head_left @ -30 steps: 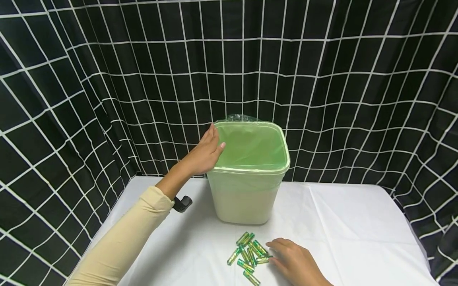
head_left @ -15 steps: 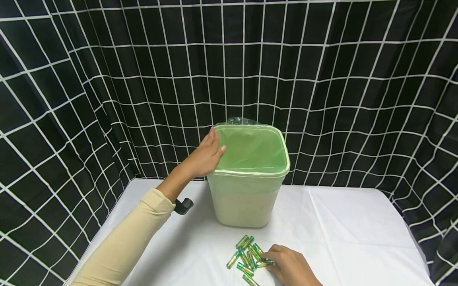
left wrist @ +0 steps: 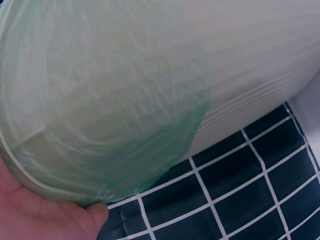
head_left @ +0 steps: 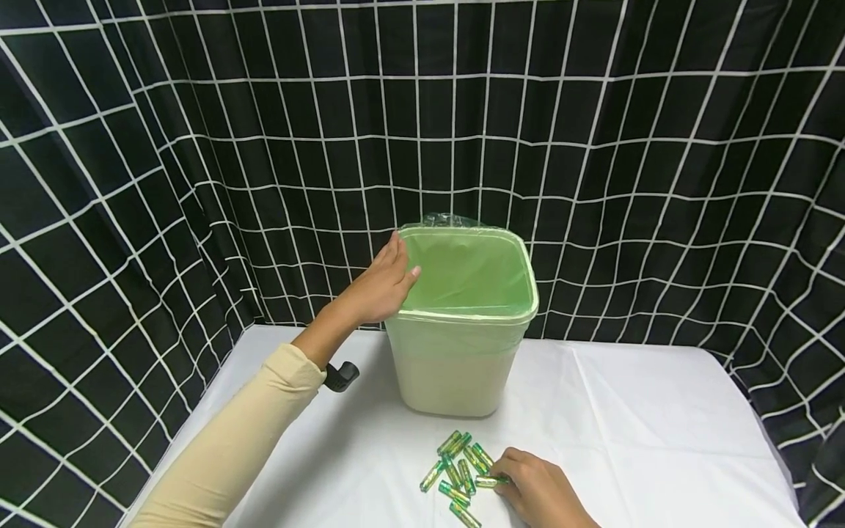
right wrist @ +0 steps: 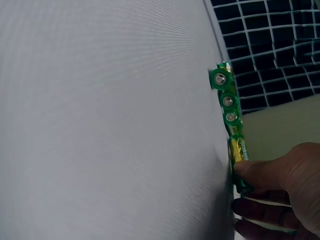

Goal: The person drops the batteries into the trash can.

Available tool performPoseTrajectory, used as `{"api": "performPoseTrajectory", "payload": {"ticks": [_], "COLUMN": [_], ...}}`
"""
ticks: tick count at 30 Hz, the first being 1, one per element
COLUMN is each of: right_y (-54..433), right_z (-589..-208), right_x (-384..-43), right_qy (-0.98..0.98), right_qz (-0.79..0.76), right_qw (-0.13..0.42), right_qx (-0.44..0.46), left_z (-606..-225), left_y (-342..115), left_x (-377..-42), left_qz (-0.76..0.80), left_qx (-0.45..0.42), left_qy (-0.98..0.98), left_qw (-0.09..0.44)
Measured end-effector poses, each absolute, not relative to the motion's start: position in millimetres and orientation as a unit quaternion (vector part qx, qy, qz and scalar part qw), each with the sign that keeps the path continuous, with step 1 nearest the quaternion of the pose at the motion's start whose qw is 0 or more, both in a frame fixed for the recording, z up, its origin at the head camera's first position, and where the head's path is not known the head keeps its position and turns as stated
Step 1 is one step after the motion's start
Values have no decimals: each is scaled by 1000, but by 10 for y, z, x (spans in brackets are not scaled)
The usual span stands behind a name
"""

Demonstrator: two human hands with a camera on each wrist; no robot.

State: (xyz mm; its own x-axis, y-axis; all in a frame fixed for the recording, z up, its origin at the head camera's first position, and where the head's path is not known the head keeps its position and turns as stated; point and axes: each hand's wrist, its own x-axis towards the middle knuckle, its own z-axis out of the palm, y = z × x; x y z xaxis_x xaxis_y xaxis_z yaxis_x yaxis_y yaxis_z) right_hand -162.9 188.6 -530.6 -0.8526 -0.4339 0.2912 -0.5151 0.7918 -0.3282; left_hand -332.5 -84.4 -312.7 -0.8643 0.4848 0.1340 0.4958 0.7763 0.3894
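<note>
A pale trash bin (head_left: 455, 381) lined with a thin green plastic bag (head_left: 472, 271) stands near the back of the table. My left hand (head_left: 378, 290) rests flat along its left rim, fingers straight; in the left wrist view part of that hand (left wrist: 55, 217) lies at the rim, over the bag's folded edge. Several green and gold batteries (head_left: 466, 475) lie loosely together in front of the bin. At the right side of this group, my right hand (head_left: 538, 488) pinches one battery (head_left: 490, 482). The right wrist view shows the thumb (right wrist: 262, 172) pressed on it.
A white cloth covers the table (head_left: 634, 425). Black curtains with a white grid (head_left: 594, 161) hang behind and on both sides. A black wrist strap piece (head_left: 342, 376) juts from the left wrist, beside the bin.
My right hand has moved slightly left to the batteries, and its fingers have come together on one of them. The left hand has stayed on the bin's rim.
</note>
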Motion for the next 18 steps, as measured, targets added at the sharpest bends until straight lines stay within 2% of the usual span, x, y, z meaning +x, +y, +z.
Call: {"api": "performPoseTrajectory", "payload": {"ticks": [9, 13, 18], "right_y": [1940, 1955, 1954], "right_z": [-5226, -5154, -5016], "right_x": [-1652, -1643, -1637], "right_qy": [-930, -923, -900], "right_qz": [226, 223, 217], "right_qw": [94, 123, 195], "right_qx": [273, 288, 324], "left_z": [-3129, -3132, -3135], "left_y": [-851, -849, -844], "left_x": [-3318, -3327, -3327], "left_qz": [-208, -208, -208], "left_qx": [-261, -262, -262], "left_qy": [-942, -942, -942], "left_qw": [18, 19, 18]}}
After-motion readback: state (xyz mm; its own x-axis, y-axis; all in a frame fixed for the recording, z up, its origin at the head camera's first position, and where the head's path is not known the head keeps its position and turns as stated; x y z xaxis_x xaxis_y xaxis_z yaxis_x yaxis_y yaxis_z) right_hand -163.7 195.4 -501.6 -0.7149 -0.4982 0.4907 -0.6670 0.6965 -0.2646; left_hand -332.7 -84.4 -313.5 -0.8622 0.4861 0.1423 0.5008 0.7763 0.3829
